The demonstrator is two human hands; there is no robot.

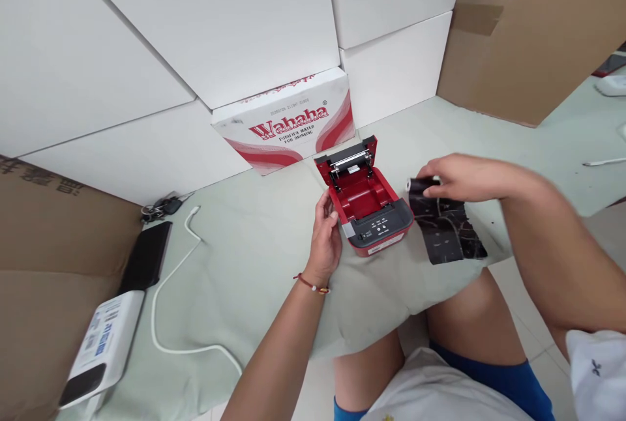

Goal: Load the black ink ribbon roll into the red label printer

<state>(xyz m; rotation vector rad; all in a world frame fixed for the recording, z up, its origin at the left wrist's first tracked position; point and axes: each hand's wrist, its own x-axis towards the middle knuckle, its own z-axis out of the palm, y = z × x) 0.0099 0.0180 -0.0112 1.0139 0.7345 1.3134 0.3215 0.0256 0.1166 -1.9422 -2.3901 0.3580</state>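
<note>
A red and dark grey label printer (376, 233) sits on the cloth-covered surface with its lid (349, 159) raised and its red inner bay bare. My left hand (325, 235) grips the printer's left side, fingers behind it and thumb at the front. To the right, my right hand (452, 178) holds a small roll with a white core by its top. From that roll a black, scuffed sheet (443, 232) hangs unrolled over the cloth near the front edge. The sheet lies close beside the printer's right side.
A white and red Wahaha box (293, 126) stands behind the printer against white panels. Cardboard boxes (528, 36) flank both ends. At left are a white cable (161, 343), keys (163, 207), a black flat object (147, 255) and a white device (105, 343).
</note>
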